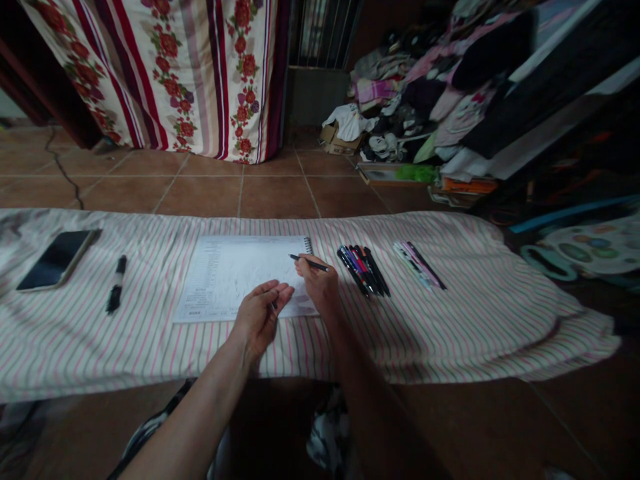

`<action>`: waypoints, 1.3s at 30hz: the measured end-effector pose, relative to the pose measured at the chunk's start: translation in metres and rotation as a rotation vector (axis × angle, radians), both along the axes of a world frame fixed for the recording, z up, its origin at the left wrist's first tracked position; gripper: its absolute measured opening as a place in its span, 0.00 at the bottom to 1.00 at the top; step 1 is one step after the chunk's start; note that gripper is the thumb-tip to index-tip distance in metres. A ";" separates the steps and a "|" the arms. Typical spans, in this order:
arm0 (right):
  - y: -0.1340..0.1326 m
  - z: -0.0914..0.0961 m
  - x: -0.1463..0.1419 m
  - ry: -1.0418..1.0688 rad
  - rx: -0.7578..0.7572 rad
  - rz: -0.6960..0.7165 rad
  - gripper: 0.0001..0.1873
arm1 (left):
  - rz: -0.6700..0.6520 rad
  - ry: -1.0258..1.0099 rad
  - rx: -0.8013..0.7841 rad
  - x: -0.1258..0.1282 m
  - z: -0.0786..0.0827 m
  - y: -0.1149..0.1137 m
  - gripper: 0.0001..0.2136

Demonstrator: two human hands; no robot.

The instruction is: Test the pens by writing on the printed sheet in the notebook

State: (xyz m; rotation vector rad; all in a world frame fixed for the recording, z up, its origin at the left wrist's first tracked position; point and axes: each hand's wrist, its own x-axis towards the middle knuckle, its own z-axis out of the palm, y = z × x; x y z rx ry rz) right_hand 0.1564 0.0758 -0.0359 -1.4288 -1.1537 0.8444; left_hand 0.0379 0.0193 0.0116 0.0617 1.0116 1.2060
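My right hand (320,283) grips a black pen (315,264) over the right side of a spiral-bound notebook (240,267). The pen's thin end points left, above the page. My left hand (263,310), palm turned up, is over the notebook's lower edge. Its fingers are closed around a small dark thing (273,305), too little of which shows to name. Faint marks cover parts of the page. Just right of the notebook lies a bunch of several pens (364,270), black, purple and red.
A striped cloth (150,347) covers the low table. At left lie a phone (57,260) and a black-and-white marker (117,285); at right, a few lighter pens (419,265). Beyond are a floral curtain (200,73), a clothes pile (425,87) and a paint palette (595,243).
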 end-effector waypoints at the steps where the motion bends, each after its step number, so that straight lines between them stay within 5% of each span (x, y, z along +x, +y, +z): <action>1: 0.000 -0.001 0.000 -0.002 0.009 0.004 0.16 | 0.002 0.000 -0.002 0.000 -0.001 0.000 0.09; 7: -0.002 -0.003 -0.003 -0.023 0.118 -0.104 0.18 | 0.002 0.002 0.003 -0.001 -0.002 0.000 0.09; 14: -0.009 0.018 -0.007 0.046 0.209 -0.130 0.18 | -0.043 0.019 0.016 -0.002 0.002 -0.001 0.08; 20: -0.019 0.023 -0.008 -0.040 0.288 -0.037 0.15 | -0.135 0.068 0.079 -0.007 0.003 -0.002 0.06; 39: -0.032 0.032 -0.003 0.037 0.281 0.077 0.15 | -0.008 0.009 0.103 -0.014 0.012 0.003 0.09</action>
